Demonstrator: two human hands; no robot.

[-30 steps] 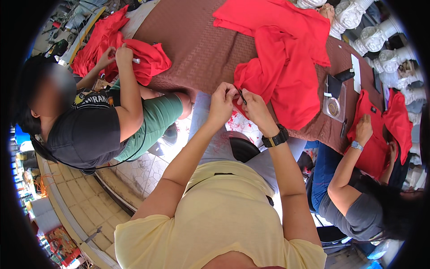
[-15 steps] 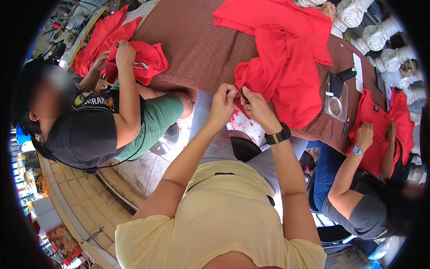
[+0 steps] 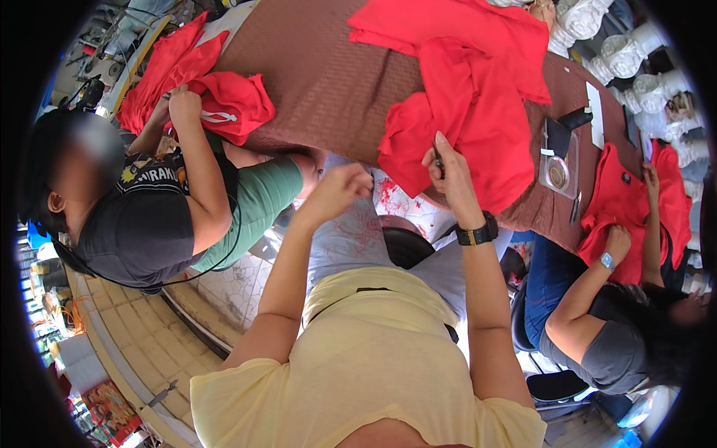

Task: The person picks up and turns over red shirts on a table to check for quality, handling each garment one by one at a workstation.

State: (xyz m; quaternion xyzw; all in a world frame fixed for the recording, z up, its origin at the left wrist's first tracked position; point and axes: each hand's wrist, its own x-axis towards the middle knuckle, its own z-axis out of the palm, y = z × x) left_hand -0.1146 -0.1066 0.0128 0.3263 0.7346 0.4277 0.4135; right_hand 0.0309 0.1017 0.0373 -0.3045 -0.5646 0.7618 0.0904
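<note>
My right hand (image 3: pixel 457 179) is closed around small dark thread snips (image 3: pixel 439 167), with the index finger stretched out along the red garment (image 3: pixel 489 160). The cloth lies bunched at the near edge of the brown-covered table (image 3: pixel 321 82), partly hanging over it. Above my lap, apart from the cloth, my left hand (image 3: pixel 337 194) has its fingers curled and pressed together; whatever they pinch is too small to make out. Red thread scraps (image 3: pixel 357 233) lie scattered on my grey trousers.
At my left a co-worker handles red cloth (image 3: pixel 237 104) with a white drawstring. Another, at the right, holds a red garment (image 3: pixel 616 205). A clear container (image 3: pixel 559 175) and a dark box (image 3: pixel 556 140) rest on the table's right side. White balusters (image 3: pixel 620 56) stand behind.
My hands have separated: the left has let go of the red cloth and moved down-left toward my lap, while the right has shifted right with the snips. The cloth edge has dropped back on the table.
</note>
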